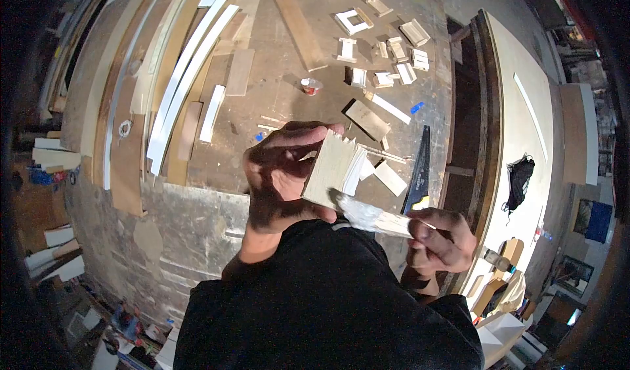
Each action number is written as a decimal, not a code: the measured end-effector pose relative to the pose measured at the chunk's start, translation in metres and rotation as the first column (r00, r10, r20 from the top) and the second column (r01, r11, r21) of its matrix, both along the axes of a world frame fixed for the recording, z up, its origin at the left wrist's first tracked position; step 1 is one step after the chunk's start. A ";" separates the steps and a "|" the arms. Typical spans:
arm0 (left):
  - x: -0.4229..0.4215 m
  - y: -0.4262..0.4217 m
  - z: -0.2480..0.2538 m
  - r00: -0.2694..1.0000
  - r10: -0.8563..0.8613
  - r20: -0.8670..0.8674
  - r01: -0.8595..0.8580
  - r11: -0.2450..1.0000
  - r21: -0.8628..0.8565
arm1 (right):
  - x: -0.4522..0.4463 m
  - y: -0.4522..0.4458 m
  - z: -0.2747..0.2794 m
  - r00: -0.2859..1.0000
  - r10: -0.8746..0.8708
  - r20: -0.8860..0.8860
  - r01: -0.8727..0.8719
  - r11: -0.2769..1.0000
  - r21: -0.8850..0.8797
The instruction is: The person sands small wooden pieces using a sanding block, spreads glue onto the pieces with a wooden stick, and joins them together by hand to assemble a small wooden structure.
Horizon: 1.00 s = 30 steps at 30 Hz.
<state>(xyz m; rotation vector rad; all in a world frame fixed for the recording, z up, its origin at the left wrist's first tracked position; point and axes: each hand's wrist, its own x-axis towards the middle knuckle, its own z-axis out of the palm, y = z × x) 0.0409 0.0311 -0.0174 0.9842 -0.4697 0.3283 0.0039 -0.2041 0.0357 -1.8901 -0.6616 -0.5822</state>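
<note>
1. The left hand point(281, 179) pinches a pale wooden piece point(321, 170) by two opposite sides, in front of the person's black shirt point(315, 291)
2. The right hand point(446, 240) pinches a stick point(394, 224), its white-coated end at the wooden piece's lower right edge; contact cannot be told
3. On the surface point(269, 94) beyond lie a handsaw point(419, 166), a small cup point(311, 87) and scattered wooden blocks point(367, 120)

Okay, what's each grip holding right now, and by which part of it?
The left grip holds a pale wooden piece by its edges; the right grip holds a stick by the end away from its white coating.
</note>
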 end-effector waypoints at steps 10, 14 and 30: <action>0.000 -0.001 -0.003 0.999 0.003 0.041 -0.003 1.000 0.001 | 0.002 -0.006 -0.013 0.990 -0.141 0.031 0.137 0.984 0.115; -0.002 0.000 0.001 0.999 -0.037 0.016 0.038 0.999 -0.022 | -0.003 -0.005 0.003 0.999 0.031 -0.021 -0.034 0.993 -0.113; -0.012 -0.005 0.002 0.990 0.111 -0.088 -0.102 0.989 0.104 | 0.021 -0.004 -0.021 0.962 -0.207 0.180 0.236 0.959 -0.155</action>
